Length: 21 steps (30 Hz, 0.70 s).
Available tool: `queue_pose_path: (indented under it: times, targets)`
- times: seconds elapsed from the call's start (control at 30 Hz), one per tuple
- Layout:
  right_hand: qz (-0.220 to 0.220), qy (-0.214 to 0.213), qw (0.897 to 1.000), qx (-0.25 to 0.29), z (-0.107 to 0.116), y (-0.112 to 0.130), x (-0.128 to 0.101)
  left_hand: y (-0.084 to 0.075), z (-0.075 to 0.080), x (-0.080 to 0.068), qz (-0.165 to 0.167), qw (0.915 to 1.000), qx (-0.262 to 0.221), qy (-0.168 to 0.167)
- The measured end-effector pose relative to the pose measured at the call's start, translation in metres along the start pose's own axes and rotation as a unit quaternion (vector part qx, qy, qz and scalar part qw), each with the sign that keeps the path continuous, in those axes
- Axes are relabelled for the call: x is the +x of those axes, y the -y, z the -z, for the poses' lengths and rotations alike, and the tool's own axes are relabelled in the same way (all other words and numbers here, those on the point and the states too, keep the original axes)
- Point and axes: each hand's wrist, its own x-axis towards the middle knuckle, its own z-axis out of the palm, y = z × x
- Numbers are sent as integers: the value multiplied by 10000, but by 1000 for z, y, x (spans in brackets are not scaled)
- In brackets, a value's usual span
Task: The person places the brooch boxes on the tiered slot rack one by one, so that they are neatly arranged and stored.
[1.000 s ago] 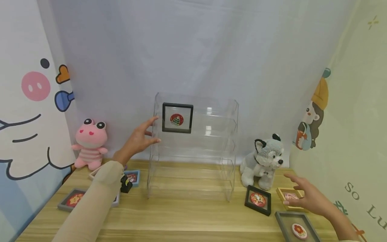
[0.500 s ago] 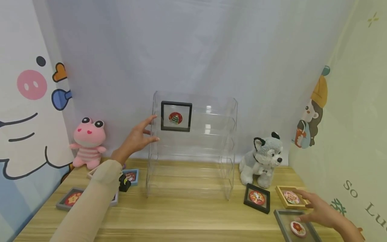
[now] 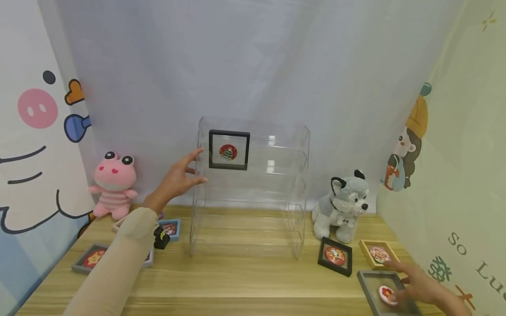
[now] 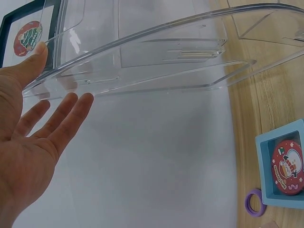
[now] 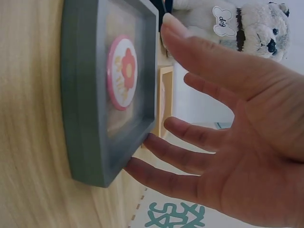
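Head view, wooden table [image 3: 245,281], white curtain [image 3: 253,57], cartoon walls, both hands spread, holding nothing.

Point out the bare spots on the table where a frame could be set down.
Bare wood lies in front of the clear rack, between the grey-blue frame and the black frame. Both table ends are crowded with frames and plush toys.
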Motion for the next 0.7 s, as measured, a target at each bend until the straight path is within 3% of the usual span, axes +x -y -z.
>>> queue_pose_path:
  times: [0.13,0.27,0.53,0.7]
  targets:
    - [95,-11,9999,-127,-3,-3,0,-1,1,0,9,10000,13,-16]
    - [-280,108,9994,-193,-3,-6,1,-1,1,1,-24,9999,81,-61]
    - [-359,301,9986,-232,-4,-12,0,1,0,2,-1,9999,86,-71]
    - [-708,274,9958,-504,-7,-13,1,2,-2,0,-21,9999,87,-77]
